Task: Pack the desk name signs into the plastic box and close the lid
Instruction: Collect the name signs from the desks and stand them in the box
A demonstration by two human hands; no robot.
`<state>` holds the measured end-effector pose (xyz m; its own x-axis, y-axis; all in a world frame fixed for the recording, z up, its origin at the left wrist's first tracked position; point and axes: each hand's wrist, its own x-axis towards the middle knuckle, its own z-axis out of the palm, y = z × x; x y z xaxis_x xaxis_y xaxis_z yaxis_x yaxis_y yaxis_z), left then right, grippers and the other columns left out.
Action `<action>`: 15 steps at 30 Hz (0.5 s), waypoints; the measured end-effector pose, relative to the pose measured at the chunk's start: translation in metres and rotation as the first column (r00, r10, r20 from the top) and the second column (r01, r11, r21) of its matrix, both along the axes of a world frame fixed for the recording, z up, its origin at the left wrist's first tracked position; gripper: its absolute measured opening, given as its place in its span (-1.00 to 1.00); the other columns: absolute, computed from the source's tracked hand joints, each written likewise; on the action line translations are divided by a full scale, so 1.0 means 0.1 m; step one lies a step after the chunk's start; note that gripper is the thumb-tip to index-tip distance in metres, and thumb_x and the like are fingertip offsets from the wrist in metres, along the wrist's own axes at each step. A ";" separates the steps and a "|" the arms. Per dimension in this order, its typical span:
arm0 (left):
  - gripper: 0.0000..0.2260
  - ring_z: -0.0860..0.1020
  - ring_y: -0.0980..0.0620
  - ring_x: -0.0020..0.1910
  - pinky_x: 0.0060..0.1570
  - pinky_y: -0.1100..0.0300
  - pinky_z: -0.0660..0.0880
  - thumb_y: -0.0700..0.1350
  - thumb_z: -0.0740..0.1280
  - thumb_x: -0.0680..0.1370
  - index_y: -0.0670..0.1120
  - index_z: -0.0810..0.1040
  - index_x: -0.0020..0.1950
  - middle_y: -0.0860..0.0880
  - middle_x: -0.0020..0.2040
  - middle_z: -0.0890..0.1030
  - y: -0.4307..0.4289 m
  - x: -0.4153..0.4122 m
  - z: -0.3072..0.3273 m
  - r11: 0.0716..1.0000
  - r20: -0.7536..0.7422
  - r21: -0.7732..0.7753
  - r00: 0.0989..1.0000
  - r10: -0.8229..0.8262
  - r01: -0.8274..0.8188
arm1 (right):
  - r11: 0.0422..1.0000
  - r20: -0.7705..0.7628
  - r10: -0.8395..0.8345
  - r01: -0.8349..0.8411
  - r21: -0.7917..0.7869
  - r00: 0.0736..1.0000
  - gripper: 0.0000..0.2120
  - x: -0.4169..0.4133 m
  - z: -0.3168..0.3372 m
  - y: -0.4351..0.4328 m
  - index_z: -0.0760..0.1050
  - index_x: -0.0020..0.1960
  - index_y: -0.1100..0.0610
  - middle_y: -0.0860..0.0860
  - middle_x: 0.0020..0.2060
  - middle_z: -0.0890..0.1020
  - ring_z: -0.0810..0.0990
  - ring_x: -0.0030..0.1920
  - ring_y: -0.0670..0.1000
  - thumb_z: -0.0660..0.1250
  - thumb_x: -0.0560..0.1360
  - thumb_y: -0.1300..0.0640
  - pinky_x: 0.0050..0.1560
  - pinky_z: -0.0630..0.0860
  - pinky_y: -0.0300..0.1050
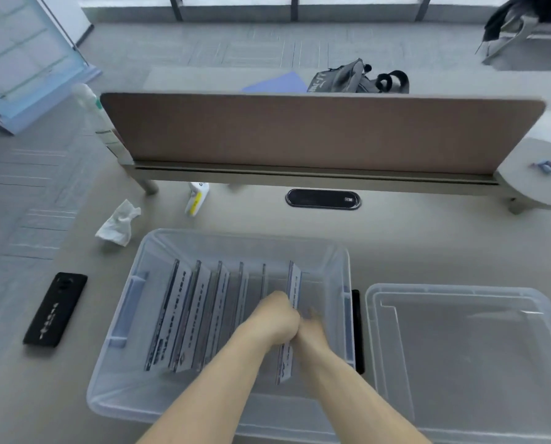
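Note:
A clear plastic box stands on the desk in front of me. Inside it, several desk name signs stand on edge in a row, leaning left. Both my hands are down in the box at its right part. My left hand and my right hand are closed on either side of the rightmost name sign, which stands upright. The clear lid lies flat on the desk just right of the box.
A black phone lies left of the box. A crumpled tissue and a small white-and-yellow bottle lie behind it. A brown divider panel runs across the desk's far side, with a black cable port before it.

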<state>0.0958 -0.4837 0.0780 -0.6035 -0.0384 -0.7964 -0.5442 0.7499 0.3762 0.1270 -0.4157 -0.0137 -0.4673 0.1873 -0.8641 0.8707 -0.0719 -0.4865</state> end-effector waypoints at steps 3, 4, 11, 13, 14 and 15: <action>-0.65 0.50 -0.16 0.31 0.09 0.14 0.43 -0.22 0.13 0.68 -0.24 0.36 0.46 -0.20 0.39 0.48 0.00 -0.01 -0.13 0.999 0.011 -0.033 1.000 -0.011 0.011 | 0.993 0.061 0.086 -0.090 0.078 0.994 -0.64 -0.03 -0.10 0.01 0.38 0.40 0.22 0.14 0.15 0.61 0.61 0.10 0.13 0.20 0.62 0.24 0.05 0.49 -0.04; -0.65 0.51 -0.16 0.30 0.06 0.15 0.43 -0.21 0.13 0.68 -0.24 0.36 0.46 -0.20 0.39 0.49 0.00 0.00 -0.17 1.000 0.016 -0.030 1.000 -0.004 0.005 | 0.978 0.064 0.173 -0.179 0.104 0.983 -0.84 -0.03 -0.11 0.02 0.49 0.13 0.25 0.12 -0.08 0.61 0.60 -0.06 0.09 0.18 0.61 0.26 -0.05 0.46 -0.08; -0.69 0.55 -0.18 0.25 -0.03 0.17 0.40 -0.18 0.13 0.68 -0.25 0.43 0.39 -0.21 0.30 0.56 0.02 0.04 -0.26 1.000 0.020 -0.012 1.000 0.014 -0.014 | 0.950 0.006 0.293 -0.292 0.111 0.956 -0.65 0.03 -0.36 -0.04 0.42 0.35 0.25 0.14 0.20 0.59 0.54 -0.01 -0.02 0.26 0.58 0.24 -0.24 0.46 -0.41; -0.70 0.58 -0.16 0.20 -0.06 0.16 0.43 -0.18 0.12 0.68 -0.26 0.46 0.35 -0.21 0.25 0.58 -0.01 0.04 -0.25 1.000 0.013 -0.029 1.000 -0.008 0.008 | 0.968 -0.044 0.214 -0.206 0.143 0.976 -0.82 0.07 -0.36 -0.07 0.53 0.16 0.17 0.15 0.10 0.66 0.63 0.00 0.10 0.27 0.59 0.18 -0.07 0.61 -0.11; -0.71 0.59 -0.16 0.18 -0.08 0.16 0.44 -0.18 0.12 0.68 -0.26 0.46 0.34 -0.21 0.24 0.59 -0.03 0.05 -0.25 0.999 0.009 -0.038 1.000 -0.015 0.016 | 0.973 -0.066 0.168 -0.155 0.169 0.984 -0.89 0.07 -0.35 -0.07 0.55 0.07 0.12 0.15 0.03 0.68 0.67 0.00 0.15 0.28 0.58 0.16 0.00 0.64 0.01; -0.71 0.59 -0.15 0.17 -0.09 0.15 0.45 -0.19 0.12 0.68 -0.25 0.47 0.34 -0.21 0.23 0.59 -0.04 0.05 -0.25 0.999 0.005 -0.044 1.000 -0.021 0.021 | 0.971 -0.076 0.172 -0.156 0.179 0.982 -0.91 0.05 -0.34 -0.07 0.55 0.03 0.12 0.13 -0.03 0.69 0.68 -0.02 0.15 0.29 0.57 0.17 0.00 0.66 0.00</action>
